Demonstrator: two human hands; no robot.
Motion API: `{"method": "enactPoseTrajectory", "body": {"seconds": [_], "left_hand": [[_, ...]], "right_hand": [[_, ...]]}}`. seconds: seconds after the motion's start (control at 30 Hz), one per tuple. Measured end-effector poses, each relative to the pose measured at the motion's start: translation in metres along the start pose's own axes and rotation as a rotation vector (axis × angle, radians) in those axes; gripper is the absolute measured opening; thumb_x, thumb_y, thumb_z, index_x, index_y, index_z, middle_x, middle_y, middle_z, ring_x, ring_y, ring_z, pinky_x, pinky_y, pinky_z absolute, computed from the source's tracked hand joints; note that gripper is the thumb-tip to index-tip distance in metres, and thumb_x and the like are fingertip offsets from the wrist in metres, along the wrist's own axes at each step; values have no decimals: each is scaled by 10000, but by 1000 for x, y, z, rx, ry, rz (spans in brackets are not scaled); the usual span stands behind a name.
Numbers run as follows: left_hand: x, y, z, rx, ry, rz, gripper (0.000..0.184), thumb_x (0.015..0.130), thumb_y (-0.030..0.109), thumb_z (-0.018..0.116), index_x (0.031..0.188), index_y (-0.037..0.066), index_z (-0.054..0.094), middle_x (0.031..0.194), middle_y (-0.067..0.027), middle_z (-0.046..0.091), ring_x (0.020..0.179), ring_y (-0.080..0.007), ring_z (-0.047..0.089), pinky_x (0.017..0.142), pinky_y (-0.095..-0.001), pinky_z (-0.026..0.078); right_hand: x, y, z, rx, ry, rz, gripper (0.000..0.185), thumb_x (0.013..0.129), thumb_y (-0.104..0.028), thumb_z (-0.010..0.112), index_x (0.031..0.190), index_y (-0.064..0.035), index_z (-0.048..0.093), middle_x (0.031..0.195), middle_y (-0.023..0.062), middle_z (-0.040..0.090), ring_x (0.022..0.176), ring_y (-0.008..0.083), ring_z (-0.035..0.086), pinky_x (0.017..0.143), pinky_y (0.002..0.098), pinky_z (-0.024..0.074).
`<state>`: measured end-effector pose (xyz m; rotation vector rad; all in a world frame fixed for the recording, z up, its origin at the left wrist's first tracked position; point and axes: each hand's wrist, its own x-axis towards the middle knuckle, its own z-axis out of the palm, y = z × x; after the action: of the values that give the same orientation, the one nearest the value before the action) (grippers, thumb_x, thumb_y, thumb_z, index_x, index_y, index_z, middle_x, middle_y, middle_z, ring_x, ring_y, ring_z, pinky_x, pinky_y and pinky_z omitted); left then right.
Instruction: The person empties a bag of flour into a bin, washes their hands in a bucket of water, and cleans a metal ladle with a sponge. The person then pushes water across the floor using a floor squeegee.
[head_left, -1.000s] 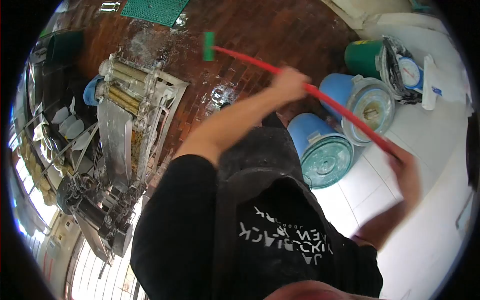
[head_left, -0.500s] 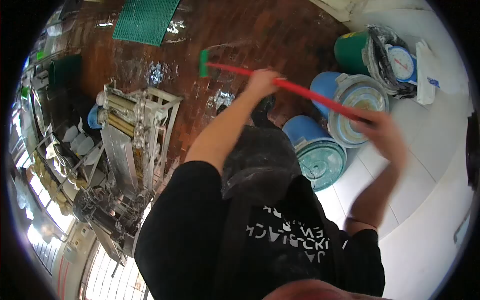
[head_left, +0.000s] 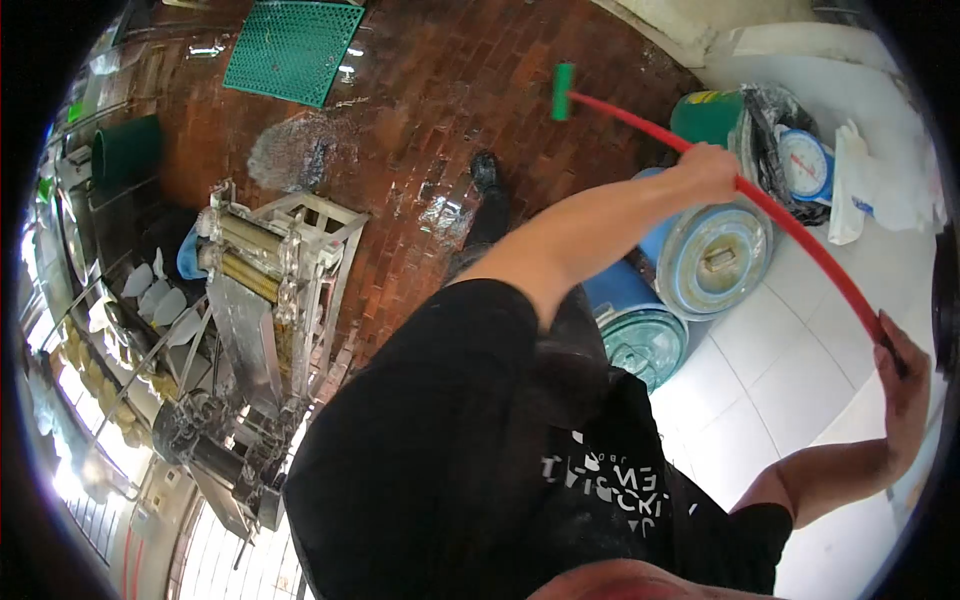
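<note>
A long red pole (head_left: 815, 252) with a narrow green head (head_left: 563, 92) reaches across the upper right of my view. Whether the head is a squeegee or a brush I cannot tell; it is at the brick floor. Midway along the pole, my left hand (head_left: 712, 172) is wrapped around it, its arm stretched across my body. At the pole's dark near end, my right hand (head_left: 904, 362) holds on, with its fingers partly straightened. Below my left forearm stand blue drums, one with a pale round lid (head_left: 716, 262) and another with a green lid (head_left: 645, 348).
The red-brown brick floor (head_left: 430, 110) is wet, with a foamy puddle (head_left: 290, 152). A green mat (head_left: 292, 50) lies at the top left. A metal roller machine (head_left: 245, 300) stands on the left. A dial scale (head_left: 803, 165) and a green bin (head_left: 708, 118) stand by the white wall.
Both hands and the pole have moved to the right, and the green head has swept right across the floor. My body has turned, and one dark shoe now shows farther left.
</note>
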<state>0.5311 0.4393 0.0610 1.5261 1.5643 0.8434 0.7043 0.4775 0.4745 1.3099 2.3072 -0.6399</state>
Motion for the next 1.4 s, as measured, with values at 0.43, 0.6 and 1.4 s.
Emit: {"method": "enactPoseTrajectory", "body": {"seconds": [0.43, 0.6, 1.4], "left_hand": [[-372, -369, -179, 569, 101, -850, 259, 853, 380, 683, 932, 136, 724, 923, -120, 680, 955, -333, 638, 800, -484, 507], [-237, -282, -229, 338, 230, -541, 268, 886, 275, 682, 721, 65, 660, 799, -142, 661, 833, -387, 637, 770, -485, 501], [-120, -282, -243, 571, -74, -804, 356, 770, 351, 743, 1073, 164, 730, 1043, -111, 722, 1049, -298, 655, 989, -519, 442]], "right_hand": [[241, -261, 342, 338, -528, -388, 369, 879, -271, 630, 1242, -230, 681, 944, 143, 716, 890, 338, 692, 776, 444, 546], [235, -228, 192, 132, -342, -324, 315, 965, -195, 597, 1271, -162, 664, 1065, 146, 712, 896, 258, 699, 796, 347, 524], [396, -165, 124, -2, -341, -593, 335, 958, -301, 572, 1266, -202, 658, 941, 170, 699, 869, 356, 669, 741, 439, 526]]}}
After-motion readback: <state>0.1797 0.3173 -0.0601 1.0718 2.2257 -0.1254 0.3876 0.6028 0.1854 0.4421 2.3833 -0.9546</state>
